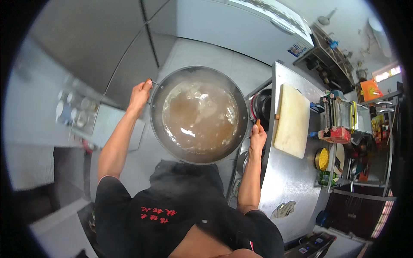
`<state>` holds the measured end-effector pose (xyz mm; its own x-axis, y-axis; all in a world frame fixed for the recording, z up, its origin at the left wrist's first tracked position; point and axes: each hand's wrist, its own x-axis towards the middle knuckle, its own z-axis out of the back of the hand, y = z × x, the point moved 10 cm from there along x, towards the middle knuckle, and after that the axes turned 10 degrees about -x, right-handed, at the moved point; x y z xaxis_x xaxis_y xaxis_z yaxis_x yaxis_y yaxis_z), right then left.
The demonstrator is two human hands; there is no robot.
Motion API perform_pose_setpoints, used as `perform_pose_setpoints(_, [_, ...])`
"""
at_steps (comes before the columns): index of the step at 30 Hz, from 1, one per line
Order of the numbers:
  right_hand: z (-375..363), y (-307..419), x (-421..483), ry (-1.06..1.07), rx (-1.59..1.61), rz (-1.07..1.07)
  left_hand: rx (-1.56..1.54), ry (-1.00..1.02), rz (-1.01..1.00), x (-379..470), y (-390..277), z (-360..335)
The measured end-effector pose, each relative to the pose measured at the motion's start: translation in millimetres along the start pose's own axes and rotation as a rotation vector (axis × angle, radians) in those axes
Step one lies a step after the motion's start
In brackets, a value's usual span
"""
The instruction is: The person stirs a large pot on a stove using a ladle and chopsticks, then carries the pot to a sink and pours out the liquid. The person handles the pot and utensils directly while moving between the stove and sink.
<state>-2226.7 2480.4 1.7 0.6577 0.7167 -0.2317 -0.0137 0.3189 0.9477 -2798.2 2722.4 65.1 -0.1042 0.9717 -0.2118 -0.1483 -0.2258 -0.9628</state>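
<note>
Between my two hands I hold a large dark wok (199, 158) by its wooden-gripped side handles. My left hand (140, 93) is wrapped around the handle at the wok's left rim. On the other side, my right hand (258, 135) grips the right handle, a little lower in the picture. Cloudy brownish liquid (193, 113) fills much of the wok, with foam and bubbles round its edge and light glinting off it. Steam drifts over the wok and the front of my black shirt (187, 190).
To the right runs a stainless steel worktable (284, 180) with a thick cutting board (292, 121), a crumpled cloth (284, 209) and a bowl of yellow food (322, 159). Pots (263, 104) stand below it. A white chest freezer (226, 29) is ahead; a large grey cabinet (96, 42) rises ahead-left.
</note>
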Motion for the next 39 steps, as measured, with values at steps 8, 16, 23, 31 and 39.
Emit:
perform_pose_setpoints(8, [-37.9,91.5,267.8,-0.232,0.055,-0.040,0.075,0.241,0.015,329.6,-153.1,-241.9])
perform_pose_setpoints(16, [-17.3,158.8,470.6,-0.560,0.111,-0.066,0.079,0.606,-0.156,576.7,-299.3,-564.5])
perform_pose_setpoints(23, [55.7,173.1,666.2,-0.769,0.245,-0.142,0.161,0.827,-0.241,712.8,-381.1,-870.0])
perform_pose_setpoints(31, [193.3,211.6,865.0,-0.925,0.249,-0.101,0.175,0.969,-0.223,791.5,-430.4,-1221.1])
perform_pose_setpoints(39, [349.5,238.2,1034.8,-1.113,0.200,-0.095,0.129,1.224,-0.213,793.4,-473.9,-1574.8])
